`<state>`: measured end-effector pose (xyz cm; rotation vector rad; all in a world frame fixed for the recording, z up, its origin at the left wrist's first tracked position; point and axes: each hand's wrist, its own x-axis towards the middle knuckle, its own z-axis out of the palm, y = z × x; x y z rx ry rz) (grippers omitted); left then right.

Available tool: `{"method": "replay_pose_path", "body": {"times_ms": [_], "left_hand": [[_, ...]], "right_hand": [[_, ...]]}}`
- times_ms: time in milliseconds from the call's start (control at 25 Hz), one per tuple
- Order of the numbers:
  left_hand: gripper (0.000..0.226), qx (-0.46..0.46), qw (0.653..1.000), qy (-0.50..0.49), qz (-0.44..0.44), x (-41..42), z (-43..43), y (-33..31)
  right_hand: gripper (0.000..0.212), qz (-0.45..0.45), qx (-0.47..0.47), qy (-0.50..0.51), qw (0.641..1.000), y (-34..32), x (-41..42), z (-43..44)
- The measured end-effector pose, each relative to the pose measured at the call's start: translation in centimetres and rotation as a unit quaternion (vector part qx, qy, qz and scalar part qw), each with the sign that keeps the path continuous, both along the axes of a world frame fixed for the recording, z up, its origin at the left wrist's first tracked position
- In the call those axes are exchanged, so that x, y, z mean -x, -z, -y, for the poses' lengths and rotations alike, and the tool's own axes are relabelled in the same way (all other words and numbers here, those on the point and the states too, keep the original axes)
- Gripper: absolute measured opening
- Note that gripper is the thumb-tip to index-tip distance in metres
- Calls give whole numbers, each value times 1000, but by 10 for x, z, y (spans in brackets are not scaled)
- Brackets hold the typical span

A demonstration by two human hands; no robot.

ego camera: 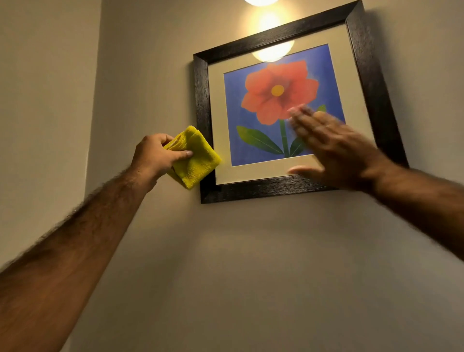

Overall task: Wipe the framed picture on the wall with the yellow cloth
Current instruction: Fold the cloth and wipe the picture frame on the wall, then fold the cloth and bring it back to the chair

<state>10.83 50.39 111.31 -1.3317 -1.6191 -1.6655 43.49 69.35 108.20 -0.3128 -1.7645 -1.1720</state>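
The framed picture (371, 75) hangs tilted on the beige wall, with a dark wooden frame, a cream mat and a red flower on blue behind glass. My left hand (153, 157) grips a folded yellow cloth (198, 160) at the frame's lower left side; the cloth's right corner overlaps the frame's left edge. My right hand (334, 148), fingers spread and blurred, is in front of the picture's lower right part, covering some of the blue print and mat. I cannot tell whether it touches the glass.
A lit wall lamp (261, 2) glows at the top edge above the frame, and its glare reflects on the glass. A wall corner (94, 125) runs vertically to the left of the picture. Bare wall lies below the frame.
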Motion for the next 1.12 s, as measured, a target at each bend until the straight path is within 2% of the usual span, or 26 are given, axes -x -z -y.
{"method": "replay_pose_path", "body": {"times_ms": [40, 80, 120, 160, 240, 320, 400, 480, 560, 640, 760, 840, 960, 1120], "left_hand": [[43, -5, 999, 25, 19, 1, 4, 3], [39, -10, 998, 50, 38, 3, 10, 8], [33, -17, 995, 78, 55, 6, 18, 14], [27, -20, 992, 107, 71, 6, 22, 20], [23, -19, 985, 139, 101, 13, 38, 36], [26, -11, 980, 150, 129, 25, 56, 56], [34, -7, 976, 147, 157, 40, 74, 77], [43, -1, 975, 130, 181, 59, 101, 99], [42, 25, 969, 127, 212, 78, 127, 123], [42, 54, 961, 110, 246, 100, 158, 156], [37, 47, 952, 72, 293, 128, 196, 219], [32, 29, 943, 32, 329, 146, 221, 267], [29, 14, 920, -7, 392, 167, 260, 340], [33, 17, 876, -51, 479, 186, 316, 438]], "right_hand": [[92, 37, -1, -46, 998, 6, 22, 18], [83, 45, 45, -121, 991, 11, 48, 38], [74, 31, 131, -215, 967, 16, 76, 59], [66, 0, 236, -296, 926, 17, 98, 76], [62, -29, 466, -383, 797, 21, 144, 105], [62, 13, 631, -428, 647, 33, 185, 123], [54, 39, 696, -477, 535, 52, 217, 134], [46, 44, 726, -509, 460, 72, 248, 147], [42, 49, 747, -519, 412, 89, 273, 157], [41, 76, 764, -513, 384, 113, 303, 173], [42, 128, 794, -489, 338, 165, 348, 195], [40, 196, 824, -454, 277, 211, 379, 211], [45, 281, 852, -392, 206, 282, 422, 234], [52, 325, 868, -331, 175, 379, 477, 280]]}}
